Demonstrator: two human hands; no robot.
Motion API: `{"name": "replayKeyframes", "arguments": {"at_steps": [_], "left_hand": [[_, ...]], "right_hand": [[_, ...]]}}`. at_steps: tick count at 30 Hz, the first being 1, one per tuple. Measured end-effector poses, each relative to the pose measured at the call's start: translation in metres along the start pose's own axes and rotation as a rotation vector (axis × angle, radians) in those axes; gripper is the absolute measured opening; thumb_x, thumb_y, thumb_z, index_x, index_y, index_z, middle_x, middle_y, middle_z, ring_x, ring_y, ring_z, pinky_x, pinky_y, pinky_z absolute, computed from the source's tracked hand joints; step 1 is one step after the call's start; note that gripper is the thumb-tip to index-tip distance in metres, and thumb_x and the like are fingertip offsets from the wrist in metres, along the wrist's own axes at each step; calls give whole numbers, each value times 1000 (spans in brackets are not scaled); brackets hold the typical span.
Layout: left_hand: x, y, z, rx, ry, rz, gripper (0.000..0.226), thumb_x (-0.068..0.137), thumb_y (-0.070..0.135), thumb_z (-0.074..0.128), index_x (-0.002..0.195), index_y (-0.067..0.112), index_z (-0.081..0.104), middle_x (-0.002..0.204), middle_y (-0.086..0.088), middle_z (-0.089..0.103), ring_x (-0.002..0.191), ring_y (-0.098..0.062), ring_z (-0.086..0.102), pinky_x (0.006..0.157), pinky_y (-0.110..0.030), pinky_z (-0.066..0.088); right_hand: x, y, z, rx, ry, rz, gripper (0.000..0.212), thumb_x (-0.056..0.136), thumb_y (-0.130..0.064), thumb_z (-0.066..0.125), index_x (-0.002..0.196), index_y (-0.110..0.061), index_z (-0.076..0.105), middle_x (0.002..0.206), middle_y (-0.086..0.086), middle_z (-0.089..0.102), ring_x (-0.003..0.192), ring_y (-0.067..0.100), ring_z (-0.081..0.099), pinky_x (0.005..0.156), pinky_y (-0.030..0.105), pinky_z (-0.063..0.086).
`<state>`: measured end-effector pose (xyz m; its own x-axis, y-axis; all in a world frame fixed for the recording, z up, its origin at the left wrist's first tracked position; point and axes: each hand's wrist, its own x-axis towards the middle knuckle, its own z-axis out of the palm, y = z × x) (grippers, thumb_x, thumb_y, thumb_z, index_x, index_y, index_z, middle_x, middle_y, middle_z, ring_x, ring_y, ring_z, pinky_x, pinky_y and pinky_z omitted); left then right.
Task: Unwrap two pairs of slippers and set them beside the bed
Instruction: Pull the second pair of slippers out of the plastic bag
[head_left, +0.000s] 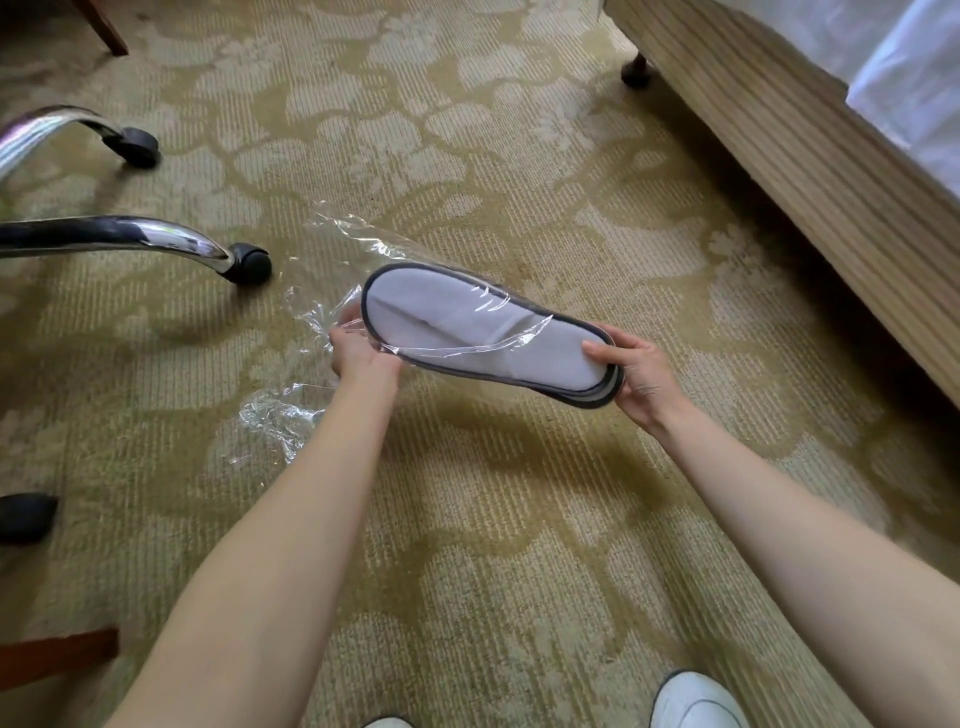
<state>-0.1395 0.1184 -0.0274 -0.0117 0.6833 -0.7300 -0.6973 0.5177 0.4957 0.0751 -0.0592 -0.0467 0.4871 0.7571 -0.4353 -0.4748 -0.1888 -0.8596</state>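
Observation:
A flat pair of white slippers with dark trim (467, 327) is held above the carpet, stacked one on the other. My right hand (634, 376) grips the bare end of the pair at the right. A clear plastic wrapper (343, 260) still covers the left half of the slippers, and my left hand (361, 351) pinches that wrapper at the left end. Another crumpled clear wrapper (280, 415) lies on the carpet below my left forearm. White slippers with dark trim (696, 701) show at the bottom edge, apparently on feet.
The bed (810, 140) with its striped base and a dark leg (636, 73) runs along the right. Chrome chair legs with black castors (249, 262) reach in from the left. A wooden furniture leg (104, 26) stands at the top left. Patterned carpet (519, 519) covers the floor.

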Motion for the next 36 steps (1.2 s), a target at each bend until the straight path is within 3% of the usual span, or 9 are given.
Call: {"name": "replayKeyframes", "arguments": {"at_steps": [4,6,8,15,18,21,25,29,36], "left_hand": [[3,14,-9,-68,67,53,34,97,9,35,71,14,57,87,-4,61,85,-21,56,75,-30,48],[6,20,-19,-69,106,83,36,103,23,30,80,15,56,99,0,66,86,-14,59,75,-26,44],[10,22,-32,-48,135,116,38,104,30,27,83,16,56,123,-1,66,100,-15,63,94,-33,45],[13,8,-56,44,58,-10,44,97,51,38,116,15,55,140,-5,50,111,-20,54,86,-27,48],[5,-5,-45,139,-71,-71,34,96,46,47,110,16,49,138,-4,50,121,-20,55,90,-29,49],[-5,-23,-37,199,-185,-183,32,92,34,59,117,16,50,119,-7,58,108,-19,62,88,-29,52],[-15,-41,-35,346,-268,-228,12,94,25,57,100,15,61,105,-5,64,97,-19,62,89,-31,51],[-10,-37,-37,323,-168,-138,11,99,17,49,97,15,60,95,-4,66,82,-17,66,72,-28,55],[6,-25,-55,299,-182,-122,44,100,24,46,141,11,38,119,-13,62,99,-22,65,92,-30,50]], "right_hand": [[-4,-3,-20,-22,54,16,34,77,2,63,111,0,65,97,13,68,85,22,63,73,27,56],[-5,-2,-36,6,97,47,40,80,2,59,119,3,59,108,20,63,94,29,60,85,37,52],[-6,1,-50,52,143,83,38,82,0,56,119,1,58,113,22,60,98,32,58,92,45,48],[-7,2,-50,142,194,106,21,82,-1,56,101,-7,65,92,14,70,81,26,67,67,36,59],[-6,1,-37,121,162,106,32,82,0,55,113,-3,62,111,20,64,97,32,61,89,44,52],[-5,1,-29,116,152,99,43,82,0,55,124,0,55,124,25,56,108,34,54,104,53,39],[-5,2,-26,126,179,110,40,81,0,57,121,-2,57,122,24,58,109,34,55,104,55,39],[-6,1,-31,157,177,113,29,81,-2,58,109,-7,61,115,20,59,104,33,56,103,53,41],[-5,1,-36,267,225,124,28,85,-3,54,113,-7,56,120,20,57,102,33,58,101,50,43]]}}
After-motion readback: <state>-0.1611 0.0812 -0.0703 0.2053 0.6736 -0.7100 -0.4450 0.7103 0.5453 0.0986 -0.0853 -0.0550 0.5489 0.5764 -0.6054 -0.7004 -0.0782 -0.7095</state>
